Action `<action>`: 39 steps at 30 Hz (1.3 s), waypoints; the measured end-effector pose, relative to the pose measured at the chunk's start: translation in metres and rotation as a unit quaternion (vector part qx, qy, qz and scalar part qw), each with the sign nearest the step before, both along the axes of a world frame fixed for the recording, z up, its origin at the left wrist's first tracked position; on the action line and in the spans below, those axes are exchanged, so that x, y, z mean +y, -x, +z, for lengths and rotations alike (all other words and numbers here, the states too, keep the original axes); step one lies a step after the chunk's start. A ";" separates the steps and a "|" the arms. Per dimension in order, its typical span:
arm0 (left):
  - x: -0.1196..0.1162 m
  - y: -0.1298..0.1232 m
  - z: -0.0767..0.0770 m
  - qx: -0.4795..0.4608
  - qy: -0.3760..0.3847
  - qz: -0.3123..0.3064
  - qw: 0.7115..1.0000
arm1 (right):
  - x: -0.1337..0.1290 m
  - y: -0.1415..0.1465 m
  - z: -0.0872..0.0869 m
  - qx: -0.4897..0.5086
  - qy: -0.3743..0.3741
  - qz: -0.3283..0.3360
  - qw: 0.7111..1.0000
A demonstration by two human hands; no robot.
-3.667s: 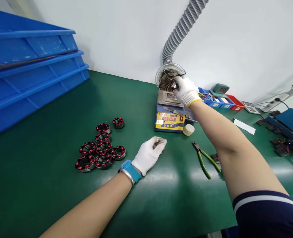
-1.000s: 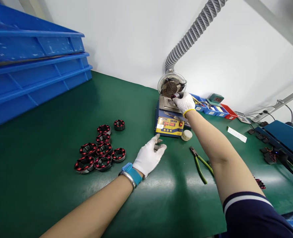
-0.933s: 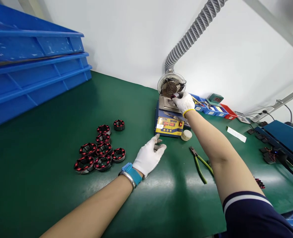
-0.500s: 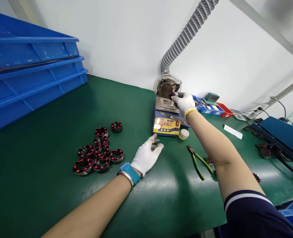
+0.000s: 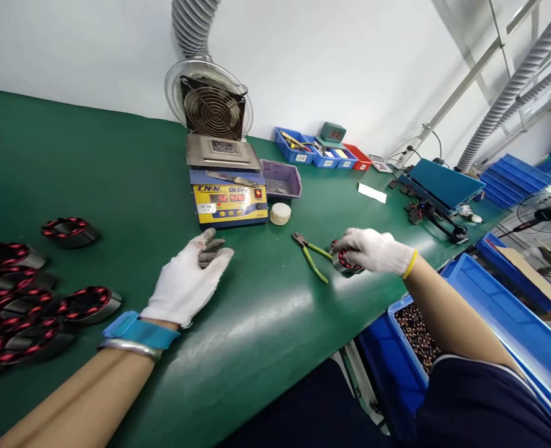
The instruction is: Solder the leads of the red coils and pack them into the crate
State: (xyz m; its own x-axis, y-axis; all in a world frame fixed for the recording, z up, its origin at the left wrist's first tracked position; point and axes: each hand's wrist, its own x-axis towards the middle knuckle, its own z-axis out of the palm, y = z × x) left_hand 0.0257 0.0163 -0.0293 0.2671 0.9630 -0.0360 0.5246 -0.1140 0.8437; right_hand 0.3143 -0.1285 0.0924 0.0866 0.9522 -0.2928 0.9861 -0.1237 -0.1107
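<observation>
Shifted beside pliers (image 5: 303,242) — right hand (image 5: 372,249), knit-gloved, gripping red-wound ring (image 5: 347,268), left hand (image 5: 186,274) loosely cupped

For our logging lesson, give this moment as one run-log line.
left hand: open, near yellow-fronted unit | right hand: touching red-wound ring | pliers: beside ring

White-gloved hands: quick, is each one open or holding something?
Left hand: open, nothing seen in it.
Right hand: closed on a red-and-black ring.
</observation>
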 end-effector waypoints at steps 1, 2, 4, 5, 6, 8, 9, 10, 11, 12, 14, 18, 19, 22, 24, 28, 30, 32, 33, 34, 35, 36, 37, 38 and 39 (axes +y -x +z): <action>-0.001 0.001 0.000 0.004 0.002 -0.004 1.000 | -0.014 -0.004 -0.006 -0.054 0.011 0.001 0.998; -0.001 0.001 -0.001 0.004 0.003 -0.008 1.000 | -0.025 -0.006 -0.013 -0.095 0.024 -0.005 0.995; 0.000 0.003 -0.006 -0.005 0.006 -0.018 1.000 | -0.037 -0.009 -0.027 -0.146 0.043 -0.032 0.988; 0.000 0.004 -0.009 -0.015 0.008 -0.021 1.000 | -0.040 -0.009 -0.033 -0.164 0.043 -0.050 0.984; 0.001 0.004 -0.011 -0.025 0.010 -0.022 0.999 | -0.042 -0.008 -0.038 -0.179 0.037 -0.070 0.981; 0.000 0.005 -0.014 -0.038 0.006 -0.018 0.999 | -0.043 -0.004 -0.043 -0.207 0.006 -0.109 0.972; -0.002 0.006 -0.014 -0.038 0.000 -0.015 0.999 | -0.043 -0.001 -0.044 -0.220 -0.016 -0.123 0.968; -0.004 0.006 -0.013 -0.032 -0.010 -0.012 0.999 | -0.044 0.004 -0.044 -0.228 -0.038 -0.129 0.964; -0.007 0.006 -0.012 -0.022 -0.020 -0.011 0.999 | -0.045 0.010 -0.044 -0.232 -0.058 -0.126 0.963; -0.009 0.006 -0.010 -0.011 -0.030 -0.012 0.999 | -0.047 0.016 -0.046 -0.231 -0.074 -0.114 0.963; -0.014 0.005 -0.008 0.012 -0.050 -0.016 0.999 | -0.047 0.030 -0.052 -0.220 -0.090 -0.053 0.970; -0.015 0.002 -0.010 0.039 -0.093 -0.032 0.994 | -0.030 0.057 -0.074 -0.222 -0.082 0.059 0.970; -0.015 0.002 -0.012 0.040 -0.102 -0.035 0.993 | -0.022 0.062 -0.081 -0.225 -0.088 0.065 0.968; -0.016 0.001 -0.017 0.041 -0.139 -0.045 0.988 | 0.000 0.075 -0.097 -0.233 -0.148 0.055 0.960; -0.019 0.001 -0.018 0.056 -0.182 -0.057 0.980 | 0.012 0.081 -0.105 -0.237 -0.190 0.011 0.953; -0.028 0.002 -0.016 0.130 -0.289 -0.082 0.945 | 0.031 0.080 -0.112 -0.227 -0.188 -0.072 0.953; -0.032 0.005 -0.015 0.158 -0.325 -0.075 0.929 | 0.036 0.074 -0.111 -0.221 -0.185 -0.051 0.956; -0.036 0.009 -0.013 0.169 -0.350 -0.057 0.920 | 0.035 0.068 -0.107 -0.212 -0.209 0.005 0.955; -0.039 0.011 -0.013 0.169 -0.358 -0.048 0.917 | 0.032 0.064 -0.105 -0.207 -0.225 0.035 0.951; -0.041 0.013 -0.012 0.169 -0.364 -0.040 0.915 | 0.027 0.060 -0.102 -0.203 -0.240 0.062 0.947; -0.042 0.014 -0.013 0.168 -0.364 -0.032 0.915 | 0.023 0.056 -0.100 -0.202 -0.251 0.075 0.944; -0.042 0.014 -0.014 0.169 -0.360 -0.027 0.917 | 0.018 0.052 -0.098 -0.206 -0.258 0.072 0.941; -0.041 0.014 -0.015 0.172 -0.354 -0.027 0.919 | 0.014 0.047 -0.097 -0.213 -0.258 0.056 0.941; -0.039 0.014 -0.017 0.176 -0.347 -0.030 0.921 | 0.010 0.041 -0.097 -0.220 -0.252 0.035 0.942; -0.037 0.013 -0.019 0.180 -0.342 -0.037 0.922 | 0.006 0.036 -0.097 -0.225 -0.242 0.015 0.944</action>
State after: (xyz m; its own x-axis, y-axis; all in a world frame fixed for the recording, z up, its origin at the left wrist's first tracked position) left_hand 0.0132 -0.0207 -0.0479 0.4229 0.7730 0.4728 0.7262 -0.6012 0.3335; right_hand 0.2786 -0.1224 -0.0043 0.0689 0.9693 0.2361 0.9491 -0.1366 0.2839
